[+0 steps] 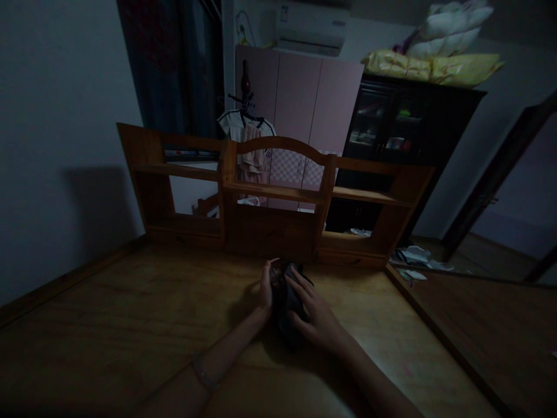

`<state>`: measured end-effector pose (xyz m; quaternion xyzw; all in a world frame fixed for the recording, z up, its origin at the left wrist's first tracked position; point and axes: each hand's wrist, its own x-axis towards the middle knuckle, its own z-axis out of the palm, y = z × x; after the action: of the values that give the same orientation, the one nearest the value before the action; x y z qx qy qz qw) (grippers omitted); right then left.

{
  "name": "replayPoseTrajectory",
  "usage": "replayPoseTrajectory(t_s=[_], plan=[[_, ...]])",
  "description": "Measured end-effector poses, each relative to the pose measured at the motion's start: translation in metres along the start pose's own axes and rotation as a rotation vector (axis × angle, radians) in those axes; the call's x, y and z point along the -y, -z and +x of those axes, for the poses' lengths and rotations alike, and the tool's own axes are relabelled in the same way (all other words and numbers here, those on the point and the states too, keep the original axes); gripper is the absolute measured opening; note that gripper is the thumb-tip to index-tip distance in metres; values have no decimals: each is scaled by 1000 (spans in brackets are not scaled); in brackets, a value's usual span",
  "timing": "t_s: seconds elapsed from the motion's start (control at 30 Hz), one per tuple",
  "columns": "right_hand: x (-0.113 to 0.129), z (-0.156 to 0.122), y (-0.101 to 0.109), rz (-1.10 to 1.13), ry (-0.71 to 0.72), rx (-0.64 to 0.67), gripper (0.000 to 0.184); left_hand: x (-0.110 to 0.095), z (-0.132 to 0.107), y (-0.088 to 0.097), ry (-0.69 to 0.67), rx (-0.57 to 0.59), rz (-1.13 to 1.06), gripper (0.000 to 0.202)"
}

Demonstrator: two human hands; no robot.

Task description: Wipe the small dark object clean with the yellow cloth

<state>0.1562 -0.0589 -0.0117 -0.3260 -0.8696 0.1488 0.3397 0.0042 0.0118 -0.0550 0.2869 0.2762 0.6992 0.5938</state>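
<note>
Dim light fills a room where a pale wooden tabletop (pixel 174 307) spreads in front of a low wooden shelf unit (pixel 270 229) with an arched centre and open compartments. Behind the shelf unit stands a pink wardrobe (pixel 296 98), with an air conditioner (pixel 312 26) above it and a white top (pixel 235 125) hanging before it. Behind the unit's right end rises a dark cabinet (pixel 448 122) topped by yellow bundles (pixel 465 68); left of the unit is a bare wall (pixel 65 116).

Just in front of the unit's centre, a dark object (pixel 281 299) sits between both hands; whether it touches the tabletop is unclear. The left hand (pixel 266 293), partly curled, cups its left side. The right hand (pixel 319 313) grasps its right side, fingers nearly straight over it, thumb apart.
</note>
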Motion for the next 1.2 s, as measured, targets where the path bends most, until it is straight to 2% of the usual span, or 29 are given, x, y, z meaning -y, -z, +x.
replayPoseTrajectory(t_s=[0.13,0.3,0.53,0.6,0.67,0.8,0.97,1.03,1.13,1.2], plan=[[2,-1,2,16,-23,-30,70,-6,-9,-7,-94,75,48,40],[3,-2,4,20,-29,-67,70,-17,-24,-16,-214,204,256,43],[0,-2,-2,-16,11,-75,74,-21,-31,-19,-270,221,350,41],[-1,-2,-2,-21,7,-71,75,-17,-27,-17,-225,197,306,41],[0,-1,-2,-24,0,-69,74,-12,-21,-15,-110,180,219,40],[-2,1,-1,-13,-39,-93,57,-5,-13,-12,92,180,136,42],[-20,-2,-9,94,-137,-184,40,-3,-17,-12,408,267,119,42],[-24,0,-7,136,-150,-232,36,-4,-19,-13,470,277,106,40],[-2,9,15,119,-102,-367,33,-6,-18,-14,452,260,82,35],[37,18,41,80,-30,-422,31,-8,-18,-14,419,243,59,32]])
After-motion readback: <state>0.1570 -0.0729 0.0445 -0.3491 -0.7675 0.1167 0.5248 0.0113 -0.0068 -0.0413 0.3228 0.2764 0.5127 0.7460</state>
